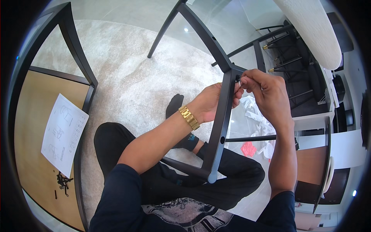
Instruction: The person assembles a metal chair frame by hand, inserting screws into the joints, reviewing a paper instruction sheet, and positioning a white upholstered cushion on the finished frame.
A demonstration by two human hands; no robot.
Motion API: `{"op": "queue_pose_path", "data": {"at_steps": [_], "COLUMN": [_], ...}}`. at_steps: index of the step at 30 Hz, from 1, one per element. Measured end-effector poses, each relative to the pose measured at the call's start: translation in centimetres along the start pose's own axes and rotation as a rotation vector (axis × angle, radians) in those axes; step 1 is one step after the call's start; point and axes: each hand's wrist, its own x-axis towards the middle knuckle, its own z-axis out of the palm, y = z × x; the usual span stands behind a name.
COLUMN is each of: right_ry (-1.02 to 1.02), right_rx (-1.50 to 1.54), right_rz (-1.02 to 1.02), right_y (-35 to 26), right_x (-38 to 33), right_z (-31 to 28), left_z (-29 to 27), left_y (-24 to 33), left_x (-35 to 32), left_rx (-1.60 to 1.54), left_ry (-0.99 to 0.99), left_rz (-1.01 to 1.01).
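Observation:
A black chair frame (221,127) stands across my lap, its legs reaching up and away. My left hand (210,101), with a gold watch (189,117) on the wrist, grips the frame's upright bar just below the corner joint (232,71). My right hand (266,92) is pinched on a small dark fastener at that joint; the fastener itself is mostly hidden by my fingertips. A screw hole (222,140) shows lower down the bar.
At left lies a wooden seat panel in a black frame (27,127), with an instruction sheet (63,133) and several loose black screws (62,181) on it. Clear plastic bags (257,112) and a red piece (248,149) lie on the pale carpet (127,69).

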Motion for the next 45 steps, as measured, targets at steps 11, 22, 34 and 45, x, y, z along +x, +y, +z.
{"op": "queue_pose_path", "data": {"at_steps": [11,22,34,45], "right_ry": [-0.121,-0.074,0.073,-0.072], "right_rx": [-0.064,-0.170,-0.060,0.018], "right_rz": [-0.106,-0.140,-0.135,-0.081], "right_y": [-0.3,-0.8,0.2,-0.6], "right_x": [0.7,0.8,-1.0,1.5], "right_z": [-0.4,0.1,1.4,0.2], "left_z": [-0.2,-1.0,-0.2,0.3], "left_y": [-0.3,-1.0,-0.7,-0.5], "left_x": [0.0,0.3,-0.2,-0.3], "left_rx": [-0.078,-0.198,-0.120,-0.073], "left_ry": [-0.030,-0.108,-0.009,0.044], "left_rz": [0.017,0.044,0.051,0.107]}}
